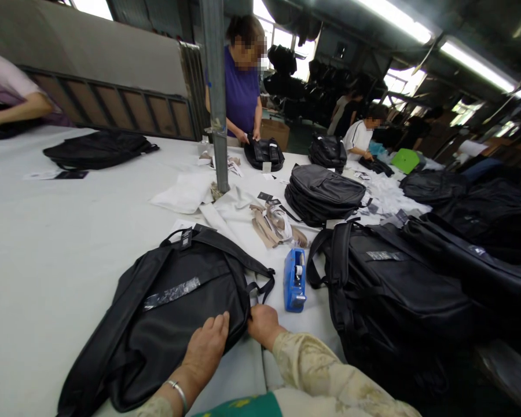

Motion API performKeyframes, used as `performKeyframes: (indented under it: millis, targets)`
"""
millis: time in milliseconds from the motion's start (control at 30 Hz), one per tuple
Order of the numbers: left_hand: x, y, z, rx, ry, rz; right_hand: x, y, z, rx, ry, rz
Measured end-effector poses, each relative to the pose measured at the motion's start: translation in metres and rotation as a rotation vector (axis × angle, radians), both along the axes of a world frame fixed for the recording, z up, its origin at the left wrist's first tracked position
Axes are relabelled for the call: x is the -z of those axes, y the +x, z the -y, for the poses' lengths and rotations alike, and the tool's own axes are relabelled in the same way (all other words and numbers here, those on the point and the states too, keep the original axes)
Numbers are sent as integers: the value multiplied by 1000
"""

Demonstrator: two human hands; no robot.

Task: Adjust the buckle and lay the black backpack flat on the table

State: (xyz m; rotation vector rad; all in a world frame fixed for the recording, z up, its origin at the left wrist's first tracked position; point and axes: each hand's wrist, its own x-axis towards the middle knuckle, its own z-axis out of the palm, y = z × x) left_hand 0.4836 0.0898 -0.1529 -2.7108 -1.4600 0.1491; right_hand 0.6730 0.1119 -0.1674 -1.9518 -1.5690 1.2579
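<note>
White table (47, 260) — black backpack (169, 313) beneath both hands; left grip (206, 347) flat, right grip (263, 325) pinching its edge.

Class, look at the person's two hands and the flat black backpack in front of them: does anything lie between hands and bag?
Nothing visible does. The left hand rests flat on the black fabric backpack, and the right hand grips its edge.

Bright ceiling tube lights (438, 35) and glaring windows (91, 7) — edges bend, right side dim.
</note>
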Motion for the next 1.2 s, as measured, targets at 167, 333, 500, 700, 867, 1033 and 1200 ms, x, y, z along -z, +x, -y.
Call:
performKeyframes:
  millis: [167, 333, 500, 700, 867, 1033, 1200]
  targets:
    - [17, -2, 16, 13, 107, -12, -5, 15, -3, 69, -262, -275]
    - [20, 1, 21, -18, 36, 3, -10, -13, 1, 292, -467, -569]
    - [14, -21, 34, -32, -143, 115, 12, -49, 3, 539, -110, -414]
    - [12, -83, 62, -183, -57, 182, 22, -25, 4, 253, 83, -348]
    - [41, -95, 69, -217, 52, 112, -40, -23, 10, -281, 100, 438]
    - [56, -95, 61, -226, 83, 120, -73, -58, -5, -882, 631, 366]
    - [32, -107, 18, -278, 92, 137, -23, -58, -39, -1254, 844, 193]
